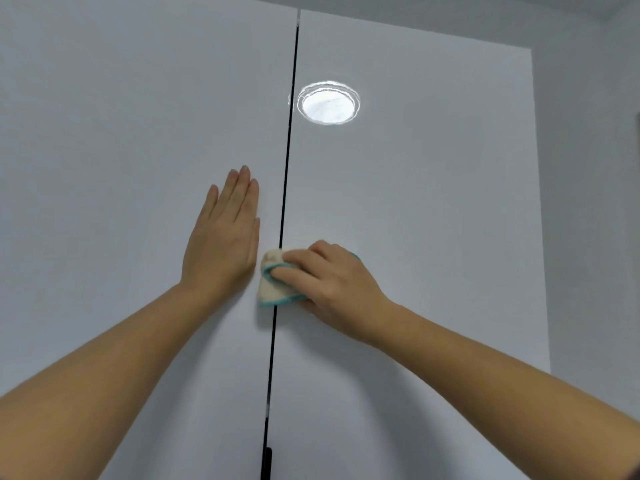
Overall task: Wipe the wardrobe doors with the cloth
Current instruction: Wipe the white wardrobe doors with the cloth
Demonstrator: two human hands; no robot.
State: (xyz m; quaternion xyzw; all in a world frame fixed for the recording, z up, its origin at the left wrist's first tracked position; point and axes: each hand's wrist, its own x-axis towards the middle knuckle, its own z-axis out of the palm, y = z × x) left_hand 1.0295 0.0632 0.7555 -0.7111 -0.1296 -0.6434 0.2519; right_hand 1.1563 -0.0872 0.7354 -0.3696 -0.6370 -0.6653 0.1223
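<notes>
L hand (221,237) flat, fingers straight, on left door (121,168). R hand (329,275) fingers curled, gripping cloth (270,289) at its 9 o'clock, over door gap (289,150).

My left hand (221,244) and right hand (329,278): bare. Left forearm (104,375) and right forearm (502,375): bare to the frame edge. Fingernails (245,169): short, rounded. Dark strip (634,475) at the lower right corner: possibly a sleeve edge; cannot tell.

Pale wall (588,202), round light reflection (328,103)

Soft even light, with lamp glare (328,102) on the right door (415,209).
</notes>
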